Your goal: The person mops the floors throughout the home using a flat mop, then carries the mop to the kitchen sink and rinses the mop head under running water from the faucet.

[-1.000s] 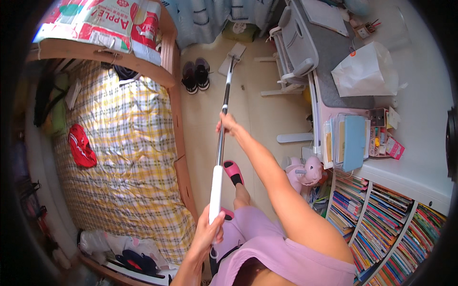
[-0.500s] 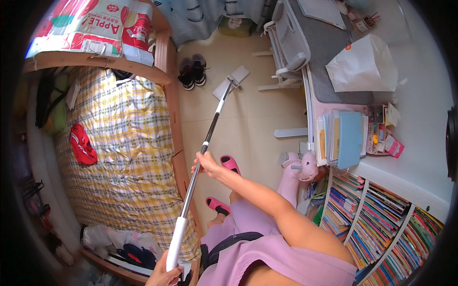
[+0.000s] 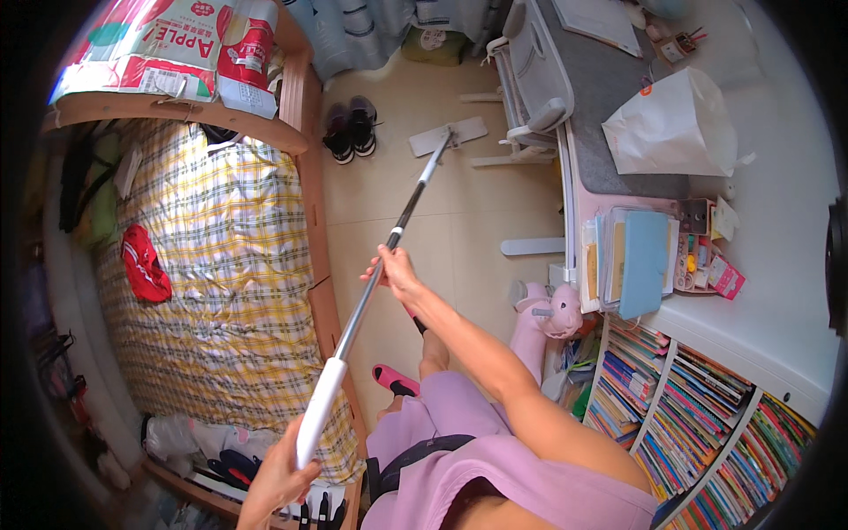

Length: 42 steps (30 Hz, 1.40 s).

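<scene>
A flat mop with a white, black and silver pole (image 3: 355,318) slants from the lower left to the pale floor at the top middle. Its white rectangular head (image 3: 473,130) lies on the floor, short of the chair's foot bar. My left hand (image 3: 281,475) is closed round the lower end of the white grip. Farther up, my right hand (image 3: 397,270) wraps the silver part of the pole. Beneath my right forearm show my legs and a pink slipper (image 3: 395,380); the other slipper is mostly hidden.
At left stands a bed with a checked cover (image 3: 221,265) and wooden side rail. Dark shoes (image 3: 350,132) sit left of the mop head. On the right are a grey chair (image 3: 534,66), a desk (image 3: 609,115), a pink ride-on toy (image 3: 534,322) and shelves of books (image 3: 698,389).
The mop head has slid right, toward the chair, and turned. Both hands have moved forward with the pole, the left one also leftward. One slipper is now largely covered by my arm.
</scene>
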Each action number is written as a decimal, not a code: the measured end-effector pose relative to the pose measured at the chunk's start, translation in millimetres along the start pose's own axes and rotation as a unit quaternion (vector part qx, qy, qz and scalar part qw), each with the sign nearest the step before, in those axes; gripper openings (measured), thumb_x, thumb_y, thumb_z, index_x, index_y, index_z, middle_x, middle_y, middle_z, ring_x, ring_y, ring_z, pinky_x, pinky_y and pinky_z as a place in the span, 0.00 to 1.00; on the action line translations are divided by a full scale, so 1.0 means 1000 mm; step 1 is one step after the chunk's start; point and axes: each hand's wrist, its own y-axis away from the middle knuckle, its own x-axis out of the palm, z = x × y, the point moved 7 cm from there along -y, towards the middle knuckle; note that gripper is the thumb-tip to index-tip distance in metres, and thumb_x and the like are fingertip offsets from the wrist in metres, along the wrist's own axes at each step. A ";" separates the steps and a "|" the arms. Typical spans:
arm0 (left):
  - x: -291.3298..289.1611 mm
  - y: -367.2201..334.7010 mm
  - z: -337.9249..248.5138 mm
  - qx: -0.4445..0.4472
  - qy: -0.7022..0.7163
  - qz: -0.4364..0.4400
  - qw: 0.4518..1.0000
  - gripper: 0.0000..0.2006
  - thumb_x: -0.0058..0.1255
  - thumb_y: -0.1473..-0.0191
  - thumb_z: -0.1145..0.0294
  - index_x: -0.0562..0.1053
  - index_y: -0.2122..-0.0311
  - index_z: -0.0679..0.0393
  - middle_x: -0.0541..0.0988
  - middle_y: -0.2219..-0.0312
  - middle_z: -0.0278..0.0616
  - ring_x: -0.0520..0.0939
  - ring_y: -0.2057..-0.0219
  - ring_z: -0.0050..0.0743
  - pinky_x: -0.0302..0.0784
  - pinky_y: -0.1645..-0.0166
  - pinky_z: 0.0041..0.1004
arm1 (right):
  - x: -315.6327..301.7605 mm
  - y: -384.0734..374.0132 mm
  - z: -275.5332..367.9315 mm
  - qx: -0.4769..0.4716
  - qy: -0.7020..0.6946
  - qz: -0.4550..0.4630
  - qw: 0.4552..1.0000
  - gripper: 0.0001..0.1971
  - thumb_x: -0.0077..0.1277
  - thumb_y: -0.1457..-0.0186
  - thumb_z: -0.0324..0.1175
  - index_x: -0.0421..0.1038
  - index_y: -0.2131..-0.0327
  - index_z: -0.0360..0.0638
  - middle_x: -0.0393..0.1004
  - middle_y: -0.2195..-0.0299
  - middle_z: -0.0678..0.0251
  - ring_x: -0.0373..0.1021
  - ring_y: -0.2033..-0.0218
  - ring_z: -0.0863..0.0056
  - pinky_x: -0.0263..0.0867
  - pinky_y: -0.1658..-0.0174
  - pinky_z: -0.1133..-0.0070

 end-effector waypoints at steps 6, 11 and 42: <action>0.011 -0.014 -0.020 0.025 -0.016 -0.010 1.000 0.30 0.40 0.65 0.78 0.54 0.50 0.55 0.68 0.86 0.39 0.67 0.92 0.23 0.62 0.87 0.23 | -0.034 -0.006 0.043 -0.016 0.054 0.013 0.998 0.11 0.34 0.48 0.35 0.53 0.75 0.36 0.62 0.81 0.63 0.65 0.83 0.72 0.70 0.80 0.72; 0.030 -0.057 -0.075 0.143 -0.107 -0.034 0.983 0.28 0.40 0.63 0.76 0.54 0.50 0.56 0.69 0.85 0.46 0.70 0.89 0.29 0.65 0.84 0.27 | -0.086 -0.061 0.104 -0.060 0.062 -0.073 0.994 0.12 0.32 0.49 0.36 0.55 0.80 0.39 0.61 0.85 0.65 0.64 0.87 0.73 0.67 0.83 0.75; 0.029 -0.055 -0.053 0.126 0.046 -0.069 0.989 0.25 0.43 0.62 0.79 0.60 0.53 0.59 0.68 0.79 0.34 0.64 0.85 0.17 0.60 0.81 0.17 | -0.066 -0.082 0.100 -0.042 0.178 -0.110 0.977 0.06 0.33 0.51 0.29 0.53 0.76 0.36 0.60 0.86 0.65 0.63 0.88 0.73 0.66 0.84 0.73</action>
